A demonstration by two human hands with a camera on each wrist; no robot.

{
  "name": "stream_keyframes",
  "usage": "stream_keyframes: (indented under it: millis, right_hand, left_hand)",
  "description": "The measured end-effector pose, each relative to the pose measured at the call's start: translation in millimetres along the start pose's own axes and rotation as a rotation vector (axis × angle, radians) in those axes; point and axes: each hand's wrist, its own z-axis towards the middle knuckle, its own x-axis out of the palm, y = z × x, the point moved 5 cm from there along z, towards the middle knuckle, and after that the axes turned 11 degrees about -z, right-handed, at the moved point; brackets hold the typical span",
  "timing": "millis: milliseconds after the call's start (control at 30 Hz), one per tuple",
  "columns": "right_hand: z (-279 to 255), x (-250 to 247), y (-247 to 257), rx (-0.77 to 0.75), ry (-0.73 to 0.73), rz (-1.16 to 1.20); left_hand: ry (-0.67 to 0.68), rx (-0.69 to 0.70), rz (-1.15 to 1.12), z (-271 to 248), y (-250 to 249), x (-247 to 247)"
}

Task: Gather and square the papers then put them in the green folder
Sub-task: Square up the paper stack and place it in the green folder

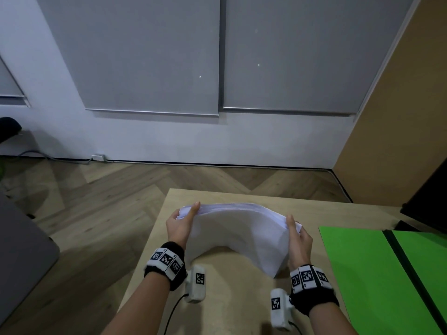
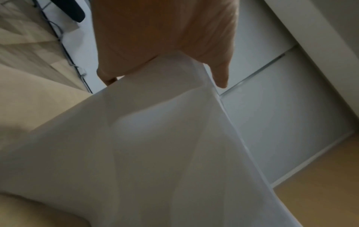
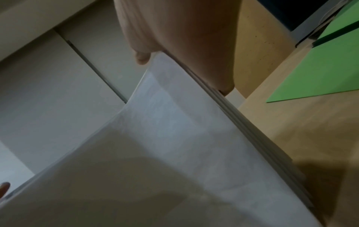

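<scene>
A stack of white papers (image 1: pixel 239 228) is held up over the light wooden table (image 1: pixel 242 305), bowed upward in the middle. My left hand (image 1: pixel 181 222) grips its left end, thumb on top. My right hand (image 1: pixel 298 238) grips its right end. The left wrist view shows the papers (image 2: pixel 155 138) running from under my left hand (image 2: pixel 161 46). The right wrist view shows the papers (image 3: pixel 165 153) with their layered edge under my right hand (image 3: pixel 174 38). The green folder (image 1: pixel 377 274) lies open and flat on the table to the right, a dark spine down its middle; the folder (image 3: pixel 322 73) also shows in the right wrist view.
The table's far edge (image 1: pixel 242 192) lies just beyond the papers, with herringbone wood floor (image 1: pixel 108 201) behind and to the left. A dark object (image 1: pixel 428 201) stands at the back right by the folder. A grey surface (image 1: pixel 21 257) sits at the left.
</scene>
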Motion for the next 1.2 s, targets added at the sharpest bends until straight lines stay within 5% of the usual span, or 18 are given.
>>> stream_keyframes:
  millis: [167,333,467,600,767,933,1200]
  right_hand:
    - [8,-2,1,-0.047,-0.079,-0.027]
    - [4,2,-2,-0.133,0.040,-0.097]
    - [3,-4,-19,-0.028,0.056,-0.151]
    - [12,-8,-20,0.041,0.032,-0.138]
    - [10,-12,13,-0.066,0.111,-0.041]
    - [6,-12,-2,-0.084,0.245,-0.021]
    - [18,-8,-13,0.018,-0.001,-0.033]
  left_hand:
    - [0.113,-0.007,0.090,4,9,-2]
    - [0.120,-0.076,0.105,13,17,-6]
    - [0.169,-0.183,0.152,9,20,1]
    - [0.324,-0.109,0.270,2,18,12]
    - [0.259,0.047,0.129,-2,-6,9]
    - [0.126,-0.018,0.081,4,11,-17]
    - [-0.061,0.111,0.054,2,10,-5]
